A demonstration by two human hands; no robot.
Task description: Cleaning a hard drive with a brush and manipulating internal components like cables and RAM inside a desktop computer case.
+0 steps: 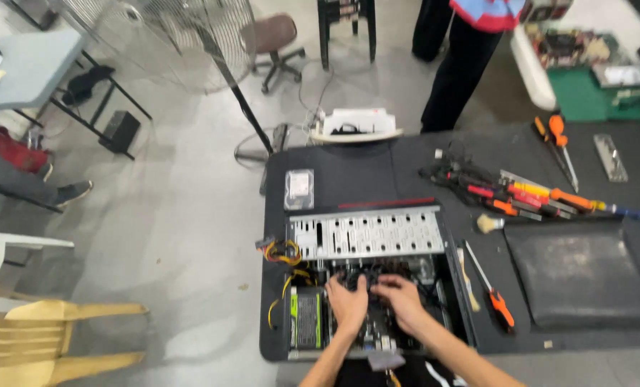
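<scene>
**Two bare hands inside an open computer case**

Nearest the camera, two bare forearms reach up from the bottom edge into an open computer case [366, 279] lying on its side on a dark table [349, 172]. The left hand [349, 302] rests palm down inside the case, fingers [361, 284] spread and pointing away from the person, over the circuit board. The right hand [400, 297] sits just beside it, fingers [381, 284] curled toward a knot of black cables [359, 274] in the middle of the case. Whether either hand actually grips a cable cannot be told; the view is too small and blurred.

Inside the case, left of the hands, lies a grey power supply [307, 319] with yellow wires [283, 252] coiling above it. At the far side of the case is a perforated metal panel [366, 233].

Just right of the case, an orange-handled screwdriver [493, 290] and a small brush [488, 223] lie on the table, with a dark flat case panel [581, 272] further right. Beyond the case, to the right, is a heap of orange and red hand tools [510, 190]. Beyond the case, to the left, a small clear bag [299, 188] lies on the table.

Past the table's far edge a person in dark trousers [460, 64] stands on the grey floor. Well left of the case stand a large fan [169, 39] and a yellow plastic chair [44, 333].
</scene>
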